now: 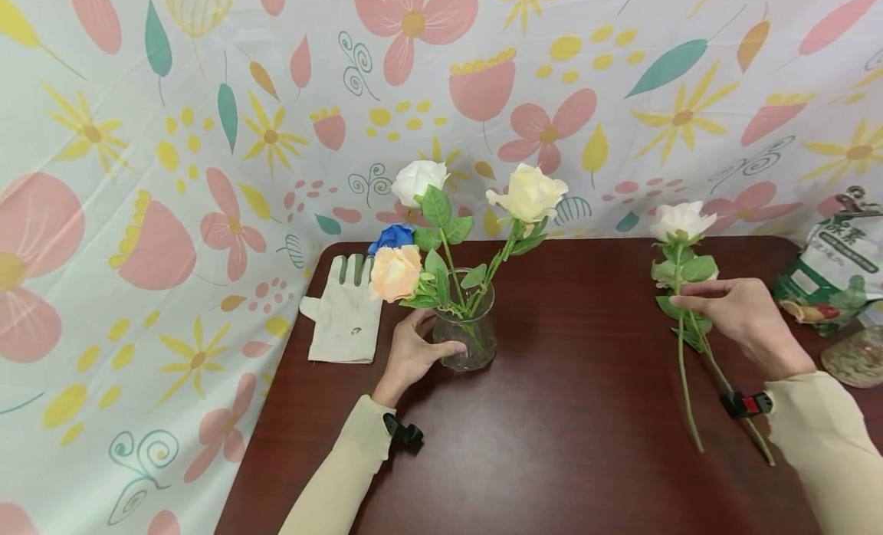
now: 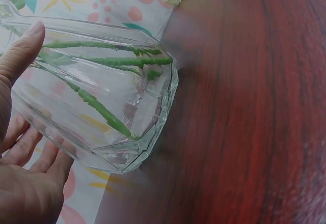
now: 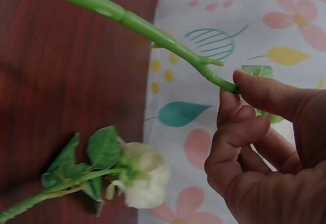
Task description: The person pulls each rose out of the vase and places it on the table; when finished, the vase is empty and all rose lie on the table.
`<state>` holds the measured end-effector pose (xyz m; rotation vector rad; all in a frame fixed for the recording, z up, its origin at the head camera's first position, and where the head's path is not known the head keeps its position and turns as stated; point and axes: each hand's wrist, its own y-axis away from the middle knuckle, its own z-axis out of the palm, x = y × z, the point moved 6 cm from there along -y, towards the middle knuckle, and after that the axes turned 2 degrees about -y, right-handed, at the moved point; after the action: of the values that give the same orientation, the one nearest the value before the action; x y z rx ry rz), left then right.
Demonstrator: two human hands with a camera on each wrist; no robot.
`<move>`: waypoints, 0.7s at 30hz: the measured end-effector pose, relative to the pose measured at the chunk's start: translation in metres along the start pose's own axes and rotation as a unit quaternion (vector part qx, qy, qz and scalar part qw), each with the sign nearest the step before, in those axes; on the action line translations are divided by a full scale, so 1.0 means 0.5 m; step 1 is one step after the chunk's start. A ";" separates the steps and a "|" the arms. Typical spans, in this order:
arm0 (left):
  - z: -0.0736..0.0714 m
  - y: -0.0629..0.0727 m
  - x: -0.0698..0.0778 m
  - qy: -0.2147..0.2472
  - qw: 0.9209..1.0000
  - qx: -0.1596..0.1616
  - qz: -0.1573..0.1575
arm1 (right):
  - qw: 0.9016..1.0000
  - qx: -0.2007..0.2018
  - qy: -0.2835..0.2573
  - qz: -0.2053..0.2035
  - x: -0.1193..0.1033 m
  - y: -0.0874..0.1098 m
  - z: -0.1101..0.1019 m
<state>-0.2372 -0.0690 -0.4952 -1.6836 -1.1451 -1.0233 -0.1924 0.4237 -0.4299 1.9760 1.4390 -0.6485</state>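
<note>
My left hand (image 1: 408, 355) grips a clear glass vase (image 1: 484, 349) from its left side, thumb across the front. Four artificial roses stand in it: a white rose (image 1: 418, 182), a cream rose (image 1: 530, 194), a peach rose (image 1: 396, 274) and a blue rose (image 1: 392, 237). Through the glass in the left wrist view, green stems (image 2: 97, 107) slant to the base. Off to the right, my right hand (image 1: 741, 314) pinches the stem (image 3: 168, 42) of another white rose (image 1: 683, 221) between thumb and fingers. Below it lies one more pale rose (image 3: 150, 180) on the table.
A pale work glove (image 1: 345, 320) lies left of the vase on the dark wooden table (image 1: 552, 443). At the right edge stand a green and white bag (image 1: 838, 251) with a clip and a glass jar (image 1: 855, 359). A flower-patterned cloth (image 1: 276, 98) hangs behind and at left.
</note>
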 end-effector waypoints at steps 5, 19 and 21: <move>-0.001 0.001 -0.002 0.002 1.000 -0.003 -0.001 | 0.999 -0.021 0.034 -0.004 0.018 -0.014 0.019; 0.000 0.000 -0.004 0.005 1.000 -0.003 -0.010 | 0.994 -0.074 0.075 -0.014 0.052 -0.048 0.053; 0.000 -0.001 -0.003 0.005 1.000 -0.003 -0.009 | 0.994 -0.084 0.076 -0.013 0.055 -0.050 0.056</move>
<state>-0.2380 -0.0693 -0.4968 -1.6749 -1.1537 -1.0460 -0.2094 0.4278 -0.4733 1.9109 1.5581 -0.3814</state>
